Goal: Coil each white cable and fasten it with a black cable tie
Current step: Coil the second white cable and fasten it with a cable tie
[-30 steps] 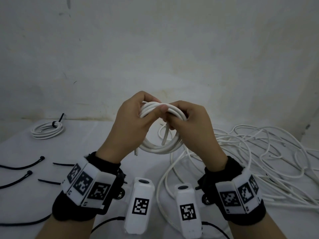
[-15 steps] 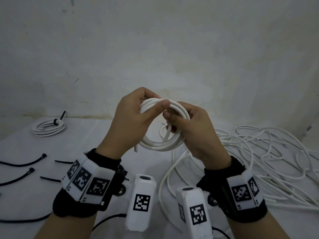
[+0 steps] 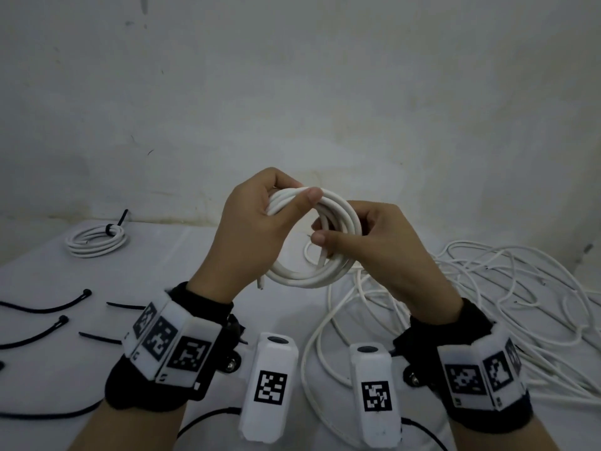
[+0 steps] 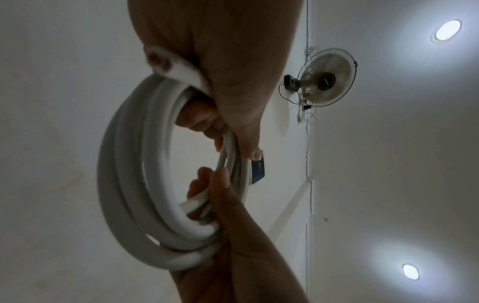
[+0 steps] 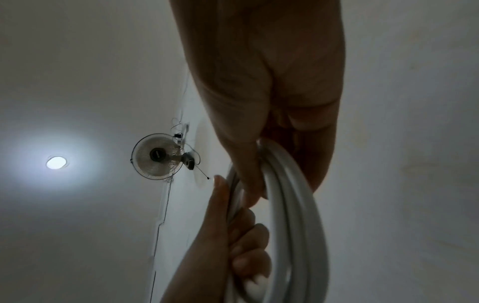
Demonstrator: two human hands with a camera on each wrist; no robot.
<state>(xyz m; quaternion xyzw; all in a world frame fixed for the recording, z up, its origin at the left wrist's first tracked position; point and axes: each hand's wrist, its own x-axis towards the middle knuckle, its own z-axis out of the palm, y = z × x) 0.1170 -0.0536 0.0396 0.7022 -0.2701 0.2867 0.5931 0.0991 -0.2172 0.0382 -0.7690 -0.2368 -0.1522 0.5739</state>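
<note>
I hold a white cable coil (image 3: 305,275) up in the air over the table, wound in several loops. My left hand (image 3: 260,222) grips its top left, thumb laid across the strands. My right hand (image 3: 364,236) grips the right side, thumb and fingers curled round the loops. A short loose end of the coil (image 3: 260,283) pokes out at the lower left. In the left wrist view the coil (image 4: 134,184) hangs between both hands; in the right wrist view its strands (image 5: 293,215) run past my fingers. Black cable ties (image 3: 48,307) lie on the table at the left.
A finished coil with a black tie (image 3: 96,239) lies at the back left. A tangle of loose white cables (image 3: 487,288) covers the table's right side. The table (image 3: 182,255) is white, backed by a bare wall. A wall fan (image 4: 326,78) shows in the wrist views.
My right hand has slid down from the coil's top to its right side. The left hand keeps its grip, and the coil sits slightly higher.
</note>
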